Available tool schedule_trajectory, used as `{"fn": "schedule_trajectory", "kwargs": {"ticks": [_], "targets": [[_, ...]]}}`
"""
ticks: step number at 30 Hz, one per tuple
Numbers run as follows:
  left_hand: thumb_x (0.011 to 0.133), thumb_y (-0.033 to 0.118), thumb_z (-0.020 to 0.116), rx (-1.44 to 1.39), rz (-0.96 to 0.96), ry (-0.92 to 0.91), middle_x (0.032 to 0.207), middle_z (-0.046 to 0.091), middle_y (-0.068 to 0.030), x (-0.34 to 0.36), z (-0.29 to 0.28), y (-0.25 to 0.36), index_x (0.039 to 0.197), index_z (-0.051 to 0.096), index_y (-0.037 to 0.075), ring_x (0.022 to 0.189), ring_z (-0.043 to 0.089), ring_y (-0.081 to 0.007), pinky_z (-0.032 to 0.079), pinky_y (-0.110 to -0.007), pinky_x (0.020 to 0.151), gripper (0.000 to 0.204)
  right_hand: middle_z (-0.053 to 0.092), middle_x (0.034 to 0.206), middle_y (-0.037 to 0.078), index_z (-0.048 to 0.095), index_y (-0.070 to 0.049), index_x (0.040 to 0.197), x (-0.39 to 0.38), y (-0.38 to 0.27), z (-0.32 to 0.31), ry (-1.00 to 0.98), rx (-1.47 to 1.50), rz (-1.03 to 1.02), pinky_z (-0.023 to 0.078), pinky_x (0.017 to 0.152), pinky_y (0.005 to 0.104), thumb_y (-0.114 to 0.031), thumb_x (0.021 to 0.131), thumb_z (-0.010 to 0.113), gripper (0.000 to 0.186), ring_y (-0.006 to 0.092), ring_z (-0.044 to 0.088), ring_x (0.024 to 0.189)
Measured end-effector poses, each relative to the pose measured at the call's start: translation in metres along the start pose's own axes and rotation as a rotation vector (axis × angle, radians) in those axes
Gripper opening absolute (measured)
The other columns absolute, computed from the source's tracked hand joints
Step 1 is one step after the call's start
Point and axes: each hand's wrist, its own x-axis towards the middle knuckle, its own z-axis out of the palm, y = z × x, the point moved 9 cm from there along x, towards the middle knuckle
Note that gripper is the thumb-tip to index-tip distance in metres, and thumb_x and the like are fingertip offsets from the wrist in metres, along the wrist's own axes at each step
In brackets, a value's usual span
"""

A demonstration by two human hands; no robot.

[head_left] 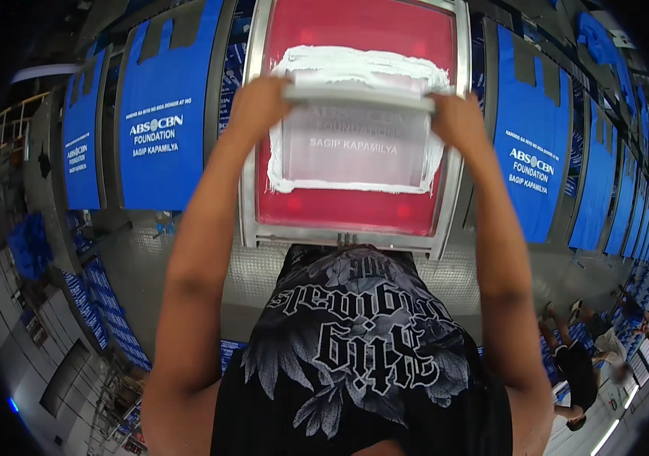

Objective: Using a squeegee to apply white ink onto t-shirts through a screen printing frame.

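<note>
A screen-printing frame (248,182) with metal edges and red-coated mesh lies in front of me. White ink (340,61) forms a thick, uneven border around its paler middle, where stencilled lettering shows through. Across the upper part of that area stretches a pale squeegee (359,96). My left hand (262,106) is closed round the squeegee's left end, and my right hand (455,121) grips the right end. Both arms reach forward, and the hands are slightly blurred. The squeegee's lower edge cannot be made out clearly.
Blue bags (161,114) with white print lie flat on boards to the left. More blue printed bags (533,137) lie in a row to the right. A crumpled blue bundle (30,245) hangs at far left. Other people (579,365) are at the lower right.
</note>
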Motion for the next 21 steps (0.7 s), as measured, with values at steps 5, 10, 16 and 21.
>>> {"fn": "schedule_trajectory", "kwargs": {"ticks": [5, 10, 16, 21], "targets": [[0.056, -0.001, 0.067, -0.197, 0.115, 0.065, 0.085, 0.065, -0.0116, -0.163, 0.031, 0.038, 0.090, 0.067, 0.007, 0.080, 0.058, -0.0317, 0.046, -0.042, 0.079, 0.035, 0.064, 0.083, 0.008, 0.066, -0.013, 0.096, -0.150, -0.057, 0.033, 0.055, 0.311, 0.046, 0.027, 0.106, 0.0529, 0.006, 0.062, 0.059, 0.040, 0.0261, 0.061, 0.090], [0.064, 0.013, 0.069, -0.094, -0.023, -0.012, 0.079, 0.066, -0.0147, -0.025, 0.016, 0.010, 0.093, 0.069, 0.011, 0.077, 0.064, -0.0335, 0.051, -0.041, 0.072, 0.029, 0.065, 0.080, 0.017, 0.065, -0.012, 0.105, -0.021, -0.007, 0.023, 0.002, 0.029, 0.011, 0.036, 0.100, 0.0452, -0.002, 0.065, 0.058, 0.042, 0.0313, 0.063, 0.080], [0.070, 0.036, 0.074, -0.054, 0.007, -0.042, 0.088, 0.067, -0.0158, 0.013, -0.013, 0.004, 0.100, 0.068, 0.010, 0.082, 0.065, -0.0320, 0.050, -0.040, 0.075, 0.041, 0.066, 0.079, 0.016, 0.066, -0.013, 0.104, 0.011, 0.004, -0.020, 0.067, 0.062, -0.045, 0.049, 0.076, 0.0423, -0.009, 0.065, 0.058, 0.041, 0.0315, 0.065, 0.074], [0.056, 0.000, 0.070, -0.165, 0.072, -0.020, 0.091, 0.065, -0.0122, -0.161, 0.030, 0.032, 0.092, 0.067, 0.008, 0.088, 0.060, -0.0300, 0.046, -0.042, 0.080, 0.038, 0.066, 0.090, 0.011, 0.066, -0.013, 0.100, -0.146, -0.056, 0.029, -0.046, 0.242, 0.009, 0.027, 0.106, 0.0522, 0.000, 0.062, 0.061, 0.041, 0.0281, 0.060, 0.093]]}}
